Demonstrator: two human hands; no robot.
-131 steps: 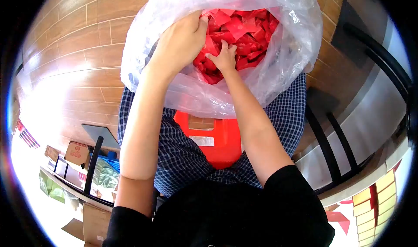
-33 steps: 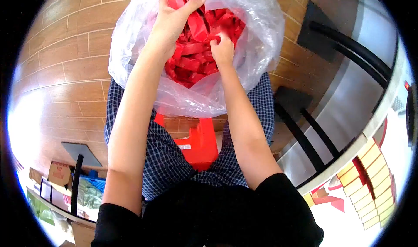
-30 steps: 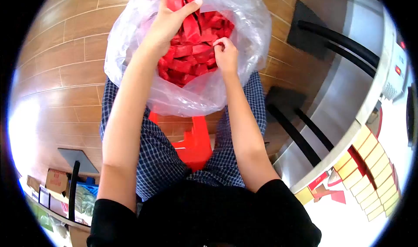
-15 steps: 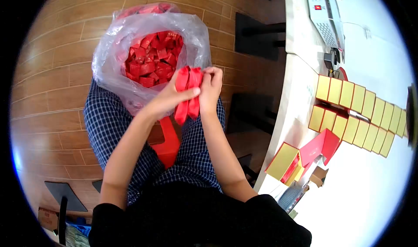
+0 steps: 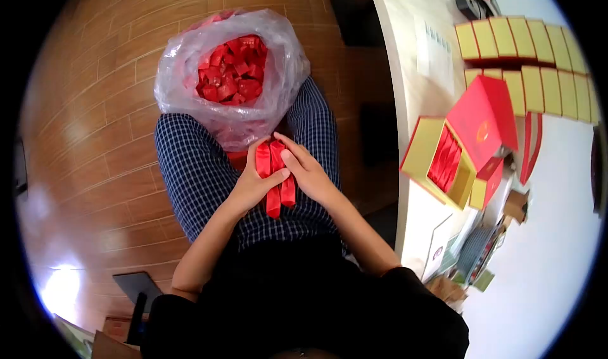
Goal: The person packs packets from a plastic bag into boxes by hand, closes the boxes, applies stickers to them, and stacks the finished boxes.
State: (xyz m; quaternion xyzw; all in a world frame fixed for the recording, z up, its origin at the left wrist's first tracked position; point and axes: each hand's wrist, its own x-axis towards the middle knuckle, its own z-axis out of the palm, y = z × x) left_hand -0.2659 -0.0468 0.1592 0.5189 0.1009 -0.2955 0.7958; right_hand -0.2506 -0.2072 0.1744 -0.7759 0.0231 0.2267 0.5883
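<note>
Several long, shiny red packets [image 5: 273, 197] are bunched side by side above my lap. My left hand [image 5: 252, 183] is closed on them from the left, its thumb laid across the front. From the right, my right hand [image 5: 306, 171] presses its thumb and fingers against the same bunch. Just beyond my hands, between my knees, stands a clear plastic bag [image 5: 172, 74] with its mouth open. Many small red packets [image 5: 231, 71] fill it.
To my right, a white table [image 5: 405, 61] carries an open red and gold box [image 5: 421, 147] with red packets inside. Behind it stand rows of yellow-faced boxes [image 5: 506, 39]. A tape-like grey roll [image 5: 476, 254] lies nearer me. Dark table feet [image 5: 358, 20] rest on the tiled floor.
My view has swung toward the table, so the open box shows more fully. Both hands have drawn the red packets closer to my body, and the right hand now covers more of their front.
</note>
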